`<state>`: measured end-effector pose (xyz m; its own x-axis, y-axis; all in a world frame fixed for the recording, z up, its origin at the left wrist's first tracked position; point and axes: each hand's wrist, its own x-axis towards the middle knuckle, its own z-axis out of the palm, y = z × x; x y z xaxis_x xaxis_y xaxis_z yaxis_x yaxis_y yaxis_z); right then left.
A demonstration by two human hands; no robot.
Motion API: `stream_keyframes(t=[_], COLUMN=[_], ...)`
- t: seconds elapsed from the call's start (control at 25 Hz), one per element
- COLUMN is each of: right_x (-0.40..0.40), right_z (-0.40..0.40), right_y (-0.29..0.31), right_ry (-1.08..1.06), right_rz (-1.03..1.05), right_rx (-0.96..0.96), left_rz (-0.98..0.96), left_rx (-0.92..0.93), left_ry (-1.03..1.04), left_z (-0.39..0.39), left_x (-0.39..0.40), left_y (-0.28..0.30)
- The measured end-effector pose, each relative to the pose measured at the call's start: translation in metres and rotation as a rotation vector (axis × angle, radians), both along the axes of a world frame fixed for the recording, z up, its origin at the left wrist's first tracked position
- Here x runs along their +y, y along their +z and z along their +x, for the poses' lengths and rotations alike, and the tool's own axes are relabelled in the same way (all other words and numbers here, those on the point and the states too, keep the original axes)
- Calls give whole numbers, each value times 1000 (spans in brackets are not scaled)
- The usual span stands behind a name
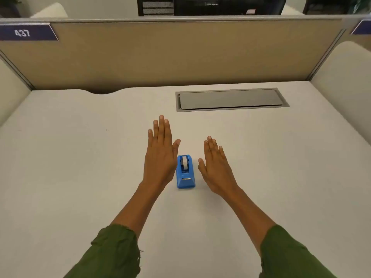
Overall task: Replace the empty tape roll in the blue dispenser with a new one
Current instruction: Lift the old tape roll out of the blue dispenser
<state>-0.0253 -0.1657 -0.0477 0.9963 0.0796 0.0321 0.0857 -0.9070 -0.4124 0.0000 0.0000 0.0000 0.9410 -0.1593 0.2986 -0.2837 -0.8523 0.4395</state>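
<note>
A small blue tape dispenser (186,173) stands on the white desk (80,167), its cutter end toward me. A white roll (184,161) sits in its slot. My left hand (160,153) lies flat, palm down, just left of the dispenser, its thumb close to the dispenser's far end. My right hand (217,167) lies flat, palm down, a little to the right, apart from the dispenser. Both hands hold nothing, with fingers straight. Green sleeves cover both forearms. No other tape roll is in view.
A grey cable hatch (230,99) is set into the desk behind the hands. A tan partition wall (170,55) closes off the desk's far edge, with a "437" label (24,33) at its top left. White side panels stand left and right.
</note>
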Motion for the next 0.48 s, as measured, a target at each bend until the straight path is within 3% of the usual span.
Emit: stream_keyframes(t=[0.36,0.48], right_x=[2,5], right_z=[-18,-20], right_y=[-39,-45], right_ry=[72,75], right_rz=[-115,-152], right_rx=[98,68], left_rz=[-319,-453], left_rx=[447,511], left_ry=[-52,15], left_z=[-33,-36], left_x=[-8,-10], left_y=[-67,-69])
